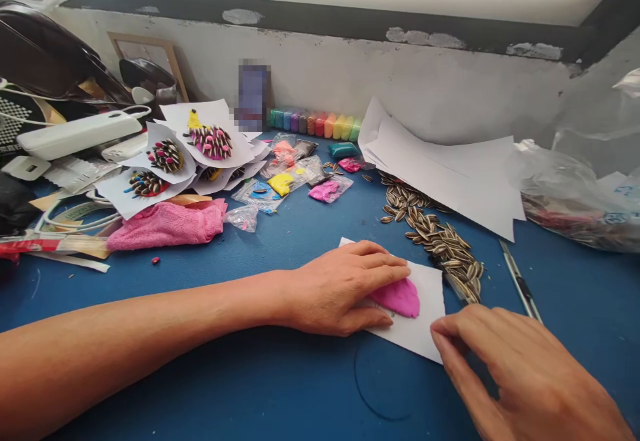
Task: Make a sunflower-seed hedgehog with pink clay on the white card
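My left hand (345, 288) lies flat with outstretched fingers over a piece of pink modelling clay (400, 300), covering part of it. Under the clay is a small sheet of white paper (425, 344) on the blue tabletop. At the paper's right edge, my right hand (525, 368) has its thumb and forefinger pinched together on the sheet. Just beyond that edge lies a pile of striped sunflower seeds (450, 254).
A utility knife (520, 281) lies right of the seeds, below stacked white paper (445, 161). Behind are opened clay packets (283, 183) and a row of coloured clays (317, 123). Seed-covered clay figures (210, 140) and a pink cloth (167, 224) sit left; a plastic bag (580, 208) right.
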A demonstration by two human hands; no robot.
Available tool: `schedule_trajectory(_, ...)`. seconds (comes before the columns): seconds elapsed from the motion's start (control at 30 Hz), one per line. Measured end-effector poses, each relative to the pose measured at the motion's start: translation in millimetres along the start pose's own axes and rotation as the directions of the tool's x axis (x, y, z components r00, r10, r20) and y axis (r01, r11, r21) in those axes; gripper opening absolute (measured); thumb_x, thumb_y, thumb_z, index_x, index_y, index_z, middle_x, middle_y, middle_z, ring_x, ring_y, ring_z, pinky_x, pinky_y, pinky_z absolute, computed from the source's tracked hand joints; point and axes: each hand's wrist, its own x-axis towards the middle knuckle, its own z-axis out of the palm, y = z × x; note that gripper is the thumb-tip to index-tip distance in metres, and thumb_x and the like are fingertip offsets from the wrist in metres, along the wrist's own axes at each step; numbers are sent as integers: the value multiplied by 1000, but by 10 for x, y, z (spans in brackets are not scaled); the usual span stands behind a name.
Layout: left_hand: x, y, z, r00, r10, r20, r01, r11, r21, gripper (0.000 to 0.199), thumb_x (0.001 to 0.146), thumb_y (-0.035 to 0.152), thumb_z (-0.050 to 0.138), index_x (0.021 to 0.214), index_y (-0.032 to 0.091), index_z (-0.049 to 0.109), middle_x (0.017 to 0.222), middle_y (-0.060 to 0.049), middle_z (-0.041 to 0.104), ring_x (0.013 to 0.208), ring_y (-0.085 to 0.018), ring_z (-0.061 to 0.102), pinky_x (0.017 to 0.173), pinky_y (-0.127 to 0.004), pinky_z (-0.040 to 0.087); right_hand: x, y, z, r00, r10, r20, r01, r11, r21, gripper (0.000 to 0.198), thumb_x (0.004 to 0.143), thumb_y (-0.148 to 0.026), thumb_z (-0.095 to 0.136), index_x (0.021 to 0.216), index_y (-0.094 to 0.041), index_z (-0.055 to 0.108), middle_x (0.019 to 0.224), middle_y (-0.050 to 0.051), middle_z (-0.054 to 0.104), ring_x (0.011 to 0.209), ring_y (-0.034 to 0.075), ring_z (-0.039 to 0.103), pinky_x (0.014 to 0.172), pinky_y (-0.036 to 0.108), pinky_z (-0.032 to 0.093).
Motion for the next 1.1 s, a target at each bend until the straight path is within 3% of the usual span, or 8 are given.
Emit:
schedule_trajectory(0.17, -44, 19, 11, 999, -15, -29, 16, 999, 30, 58, 94, 31, 64, 142, 6, 47, 145, -19, 52, 136, -30, 44, 115, -44, 37, 36, 84, 9, 995, 83, 52, -86, 994, 68, 23, 98, -34, 51, 80, -24, 61, 72, -1, 64, 66, 15, 61, 65, 30, 46)
schedule_trajectory(0.43, -61, 19, 7, 998, -32, -46, 32, 999, 9, 57, 93, 32, 65, 143, 10, 46, 146, -18, 52, 135, -30, 45, 113, -47, 39, 153, 181, 58, 985, 166, 44, -172, 962, 211, 27, 97, -44, 52, 81, -25, 62, 74, -1, 66, 69, 15, 63, 64, 30, 48)
schedule_trajectory(0.57, -57, 15, 6, 999, -31, -44, 32, 999, 30, 58, 92, 32, 66, 142, 8, 47, 145, -18, 53, 133, -30, 45, 113, -45, 39, 163, 196, 127, 986, 168, 4, -166, 968, 191, 33, 92, -57, 56, 86, -25, 61, 79, 0, 67, 73, 17, 63, 66, 32, 45)
schedule_trajectory(0.83, -55, 17, 5, 999, -34, -27, 36, 997, 65, 55, 94, 34, 65, 141, 9, 49, 147, -18, 52, 134, -30, 45, 113, -44, 37, 184, 235, 223, 986, 168, -19, -164, 976, 145, 43, 92, -64, 50, 85, -23, 59, 76, -1, 66, 70, 17, 61, 70, 34, 43)
schedule_trajectory(1.0, -47, 20, 2, 999, -28, -22, 30, 997, 66, 55, 93, 34, 65, 139, 7, 51, 146, -19, 52, 133, -31, 45, 112, -46, 39, 158, 244, 166, 985, 172, 13, -171, 972, 159, 38, 94, -61, 51, 88, -24, 60, 82, 0, 66, 76, 18, 63, 72, 34, 44)
schedule_trajectory(1.1, -45, 10, 4, 1000, -20, -22, 22, 997, 68, 55, 93, 33, 66, 140, 6, 50, 146, -19, 52, 132, -31, 46, 112, -45, 39, 142, 220, 87, 990, 138, 7, -137, 978, 158, 25, 99, -46, 49, 93, -26, 62, 89, 1, 66, 82, 17, 62, 73, 31, 46)
